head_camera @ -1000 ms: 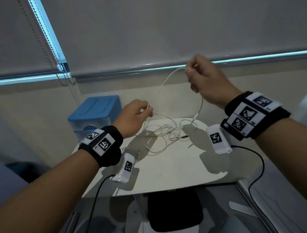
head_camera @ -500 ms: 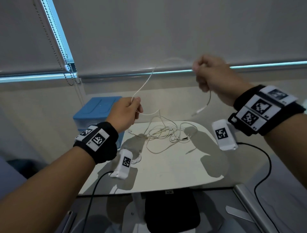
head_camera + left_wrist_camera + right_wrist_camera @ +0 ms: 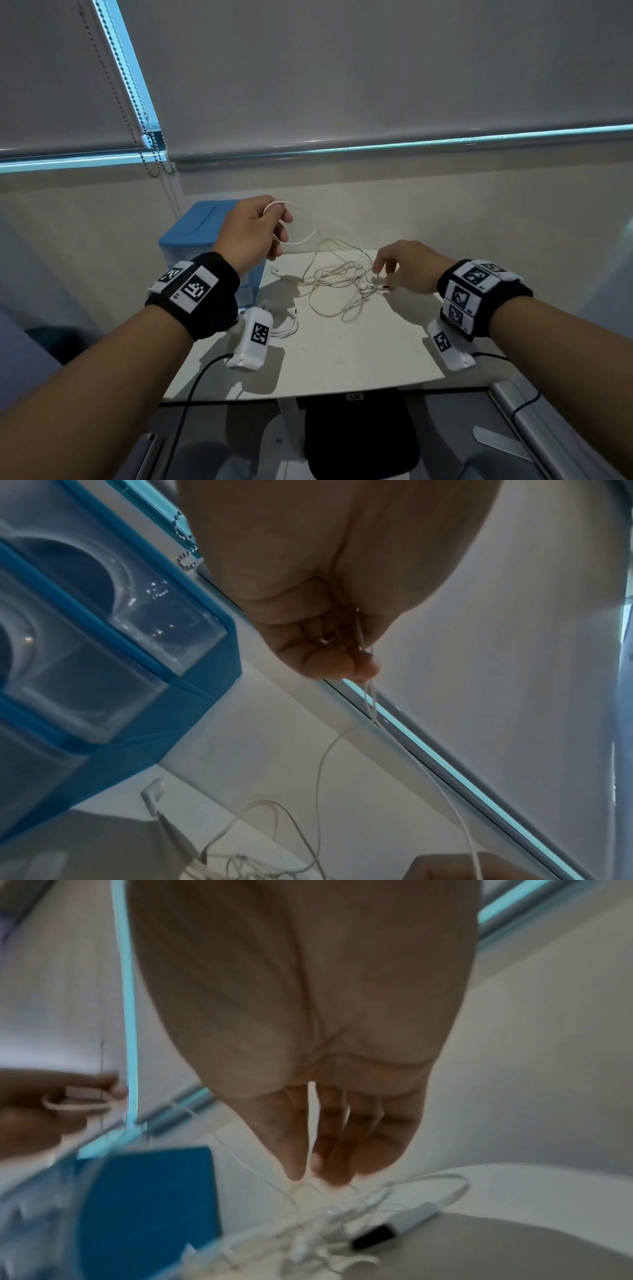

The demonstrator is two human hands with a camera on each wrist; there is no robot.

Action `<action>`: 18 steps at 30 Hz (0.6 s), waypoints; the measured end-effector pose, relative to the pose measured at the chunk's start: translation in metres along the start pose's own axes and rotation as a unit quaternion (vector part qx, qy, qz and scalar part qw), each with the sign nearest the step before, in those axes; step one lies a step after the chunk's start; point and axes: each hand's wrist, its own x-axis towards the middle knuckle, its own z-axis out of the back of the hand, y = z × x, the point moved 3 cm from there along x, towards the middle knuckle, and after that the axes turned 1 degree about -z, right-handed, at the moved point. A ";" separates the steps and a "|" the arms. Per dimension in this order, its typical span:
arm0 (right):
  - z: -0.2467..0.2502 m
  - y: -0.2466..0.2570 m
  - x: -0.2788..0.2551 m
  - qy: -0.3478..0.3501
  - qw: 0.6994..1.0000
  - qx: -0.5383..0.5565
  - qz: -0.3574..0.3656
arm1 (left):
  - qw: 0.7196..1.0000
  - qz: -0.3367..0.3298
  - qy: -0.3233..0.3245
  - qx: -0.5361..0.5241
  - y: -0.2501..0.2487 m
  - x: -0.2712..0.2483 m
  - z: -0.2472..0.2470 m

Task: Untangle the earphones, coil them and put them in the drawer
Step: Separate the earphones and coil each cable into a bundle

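Now, L fingers [image 3: 329,666]: curled, pinching a loop of white cord up off the table, plug end tucked in the fist.
L hand [image 3: 251,233]: raised in front of the blue drawer unit, cord arcing from it down to the pile.
R fingers [image 3: 294,1164]: pointing down, thumb and index tips nearly together right over the tangle; wrist view is blurry, so can't tell if they've actually nipped a strand.
R hand [image 3: 407,265]: low, at the right edge of the tangle, just above the table.
Earphones [image 3: 337,279]: white, loose messy heap mid-table toward the back, one strand lifted to the L hand, rest lying flat; an earbud [image 3: 153,795] rests on the table near the drawer unit.
Drawer unit [image 3: 202,228]: blue frame w/ clear drawer fronts [image 3: 164,631], back-left corner of the table, drawers pushed in.
Marker [image 3: 394,1227]: grey body, black cap, lying on the table beside the tangle, near the R hand.
Table [image 3: 342,359]: white top, below the window blind [image 3: 342,68].
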 end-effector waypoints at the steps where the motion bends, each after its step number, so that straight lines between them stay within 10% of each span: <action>1: -0.003 -0.002 0.003 0.001 0.998 -0.060 0.001 | 1.000 0.001 0.001 0.001 0.000 0.001 0.000; 8: -0.012 -0.008 0.013 -0.024 0.988 -0.155 0.012 | 1.000 0.017 0.003 -0.015 0.003 0.004 -0.003; 18: 0.058 0.005 0.010 -0.136 0.975 0.174 0.033 | 0.992 0.079 0.084 0.043 0.014 0.010 -0.022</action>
